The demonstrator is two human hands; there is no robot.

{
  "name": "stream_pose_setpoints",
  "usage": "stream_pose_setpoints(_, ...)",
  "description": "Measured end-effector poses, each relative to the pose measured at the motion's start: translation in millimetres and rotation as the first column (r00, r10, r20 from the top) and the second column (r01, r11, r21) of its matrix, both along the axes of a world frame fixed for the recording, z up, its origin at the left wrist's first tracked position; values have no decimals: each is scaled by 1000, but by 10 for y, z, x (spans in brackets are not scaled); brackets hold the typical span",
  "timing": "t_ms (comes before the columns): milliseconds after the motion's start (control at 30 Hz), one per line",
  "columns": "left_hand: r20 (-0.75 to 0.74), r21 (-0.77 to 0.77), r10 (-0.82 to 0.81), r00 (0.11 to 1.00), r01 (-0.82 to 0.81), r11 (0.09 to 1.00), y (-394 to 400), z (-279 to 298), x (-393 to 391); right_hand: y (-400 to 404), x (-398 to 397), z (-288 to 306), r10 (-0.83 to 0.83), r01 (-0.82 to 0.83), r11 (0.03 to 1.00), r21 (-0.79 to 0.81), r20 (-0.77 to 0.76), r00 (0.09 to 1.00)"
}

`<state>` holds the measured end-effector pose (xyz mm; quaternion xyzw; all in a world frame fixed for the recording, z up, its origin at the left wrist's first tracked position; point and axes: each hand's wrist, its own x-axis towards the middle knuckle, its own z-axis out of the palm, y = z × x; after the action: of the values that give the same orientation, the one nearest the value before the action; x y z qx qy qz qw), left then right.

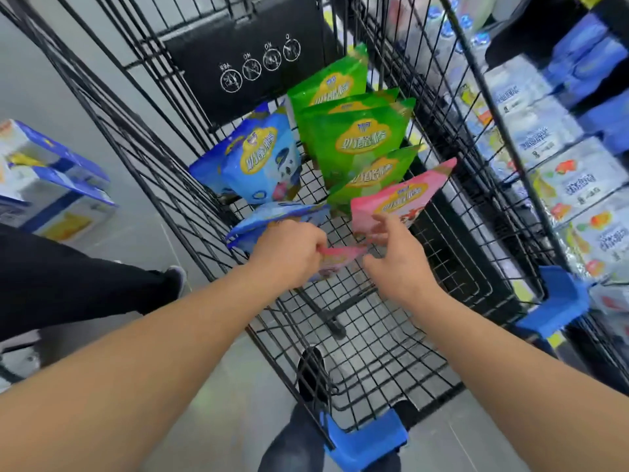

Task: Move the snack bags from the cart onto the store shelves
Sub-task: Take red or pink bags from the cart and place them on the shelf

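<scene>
A black wire cart holds several snack bags. Green bags stand at the far end, blue bags lean to their left, and one more blue bag lies flat beside my left hand. An upright pink bag leans at the right. My left hand grips a second pink bag lying low in the basket. My right hand hovers with fingers spread, touching the lower edge of the upright pink bag.
Store shelves with white drink packs run along the right of the cart. Blue-and-white cartons stand on the floor at left. Another person's dark trouser leg and shoe stand at the left. Blue corner bumpers mark the cart's near edge.
</scene>
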<state>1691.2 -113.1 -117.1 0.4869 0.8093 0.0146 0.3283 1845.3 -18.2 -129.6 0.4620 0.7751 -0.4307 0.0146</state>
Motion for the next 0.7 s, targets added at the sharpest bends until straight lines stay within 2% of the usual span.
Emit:
stream_pose_setpoints(133,150,171,-1,989,-25,985,-20,114,-22,12,100,-73,-93,106,962,-251,64,994)
stream_pose_setpoints(267,250,340,1,968,-89,936,61,319,-13,-31,255,-62,-203,185,933,-309,-26,979)
stream_pose_setpoints(367,259,349,99,961,-189,918,105,384,-33,-6,330,-30,-310,272,904,-330,-65,949)
stream_pose_setpoints(433,308,349,235,922,-339,874,125,389,-79,55,381,-5,-397,339,864,-372,-89,914)
stream_pose_setpoints(467,397,333,327,858,-466,820,132,372,-102,84,421,29,-454,372,825,-426,-106,885)
stream_pose_setpoints(533,675,212,426,602,-712,669,169,383,-56,169,534,100,-561,403,729,-553,-146,815)
stream_pose_setpoints(567,767,143,415,490,-761,633,200,387,-4,212,591,134,-601,411,690,-596,-155,784)
stream_pose_setpoints(633,838,85,360,410,-750,655,296,387,141,296,698,199,-668,430,635,-642,-176,723)
stream_pose_setpoints(700,857,68,326,400,-714,697,393,388,323,354,806,317,-737,411,570,-712,-221,639)
